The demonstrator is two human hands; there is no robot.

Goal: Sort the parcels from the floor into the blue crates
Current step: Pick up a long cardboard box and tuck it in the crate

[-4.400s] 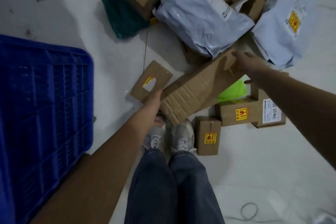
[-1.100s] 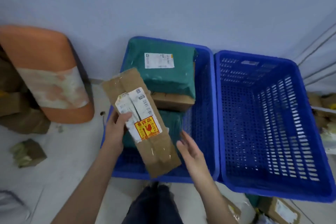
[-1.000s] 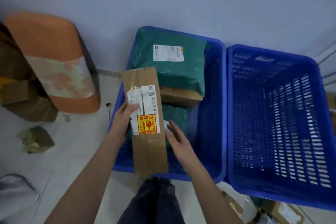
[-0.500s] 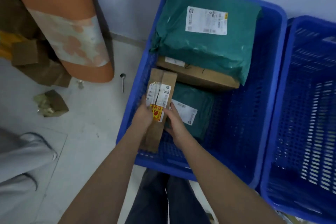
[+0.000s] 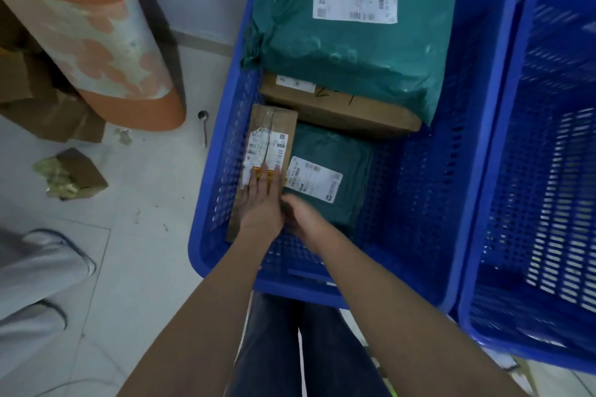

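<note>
Long cardboard parcel (image 5: 269, 151) lies flat in the left blue crate (image 5: 480, 145), against its left wall, label up. Left hand (image 5: 263, 200) rests palm-down on the parcel, fingers straight and pressing on the yellow sticker; no grip. Right hand (image 5: 298, 214) sits at the parcel's right edge, between it and the small green mailer (image 5: 335, 171); fingers partly hidden, cannot tell how curled. Behind: a brown box (image 5: 338, 109) under a large green mailer (image 5: 354, 39). Right blue crate (image 5: 548, 171) stands just beside.
</note>
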